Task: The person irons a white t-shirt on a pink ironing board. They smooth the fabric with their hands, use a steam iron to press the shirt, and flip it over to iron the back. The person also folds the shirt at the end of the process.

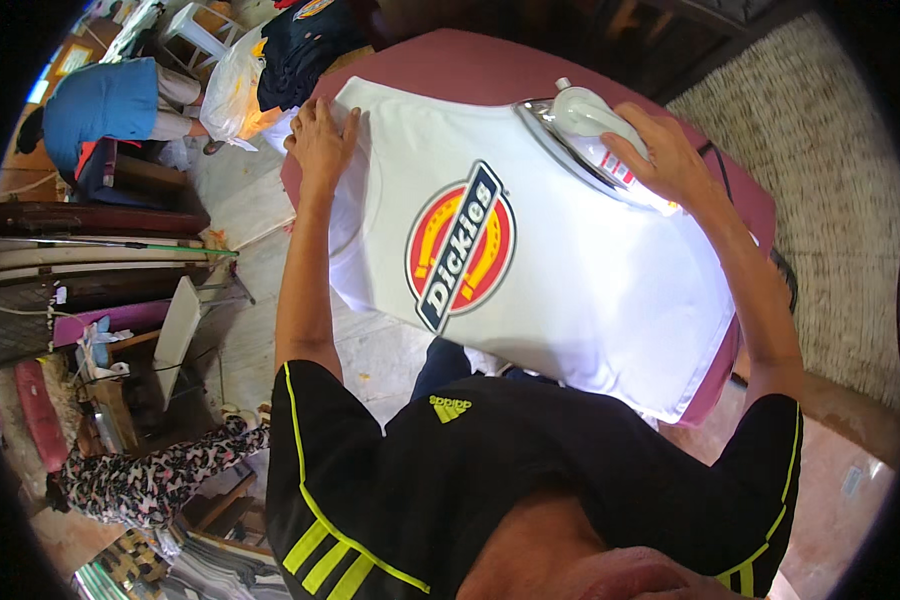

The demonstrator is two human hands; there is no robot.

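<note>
A white T-shirt [580, 290] with a round red, yellow and dark printed emblem lies spread over a maroon padded ironing table [450, 62]. My right hand [662, 150] is wrapped round the handle of a white and grey clothes iron [582, 125], which rests on the shirt near its far right edge. At the shirt's far left edge, my left hand [322, 140] lies flat on the cloth with its fingers spread, holding nothing. The near side of the shirt drapes over the table's edge toward me.
Dark clothes [305, 55] and a white plastic bag [235, 90] sit beyond the table's far left corner. A person in a blue shirt [100, 110] bends over at the far left; another in patterned clothing [160, 470] is at the near left. A cord [720, 165] runs behind my right wrist.
</note>
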